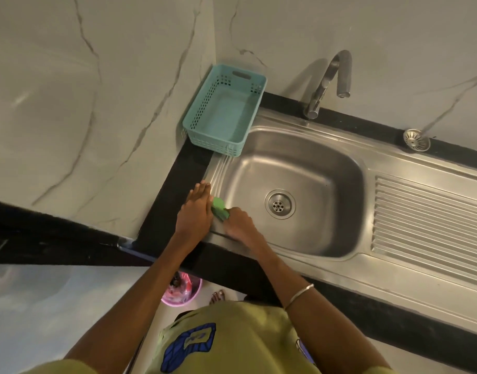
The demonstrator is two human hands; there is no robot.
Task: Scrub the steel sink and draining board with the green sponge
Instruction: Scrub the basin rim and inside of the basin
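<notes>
Marble-patterned wall panels back a black tabletop point(175, 190) fitted with one steel sink point(321, 163) and one ribbed draining board point(426, 220) to its right. One drain point(279, 204) sits at the bottom of the bowl. One curved tap point(329, 82) stands behind the bowl. One loose strainer point(416, 140) lies on the black strip behind the draining board. One teal basket point(248, 79) stands at the back left corner, its front end overhanging the sink rim.

One green sponge point(219, 208) is at the bowl's left rim, between the two hands. The left hand point(195, 211) lies flat with fingers straight, resting on the rim and tabletop edge, just beside the sponge. The right hand point(238, 221) is blurred; its fingers curl over the sponge's near end and grip it. One bangle point(299, 292) circles the right wrist.

One pink bucket point(182, 291) stands on the floor below the tabletop edge.
</notes>
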